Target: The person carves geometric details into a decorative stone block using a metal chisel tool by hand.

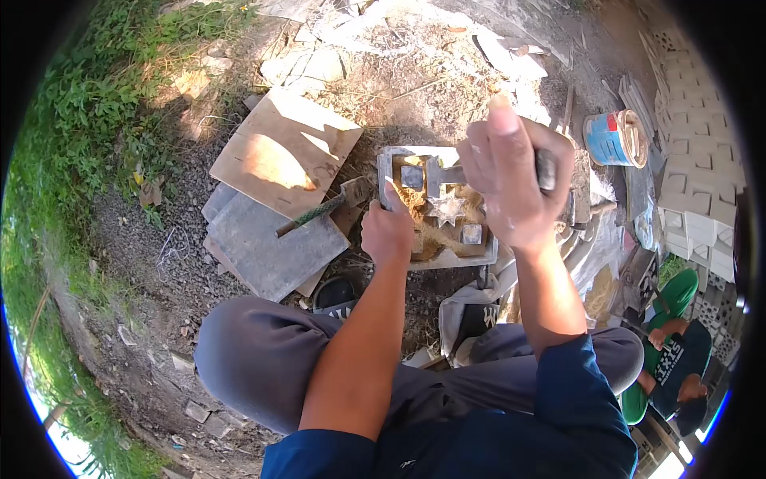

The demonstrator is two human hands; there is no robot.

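The right hand clasps a grey tool; its slip could hurt the left hand, grip unclear, at the mould.

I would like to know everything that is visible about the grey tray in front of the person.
The tray is shallow and rectangular, with a raised, worn-looking grey rim; whether metal or concrete is unclear. Inside are a central star-shaped piece, square pieces and loose yellowish-brown material. It appears to lie flat, before the person's feet. The left hand is at its left edge, its grip unclear. The right hand hides its upper right part.
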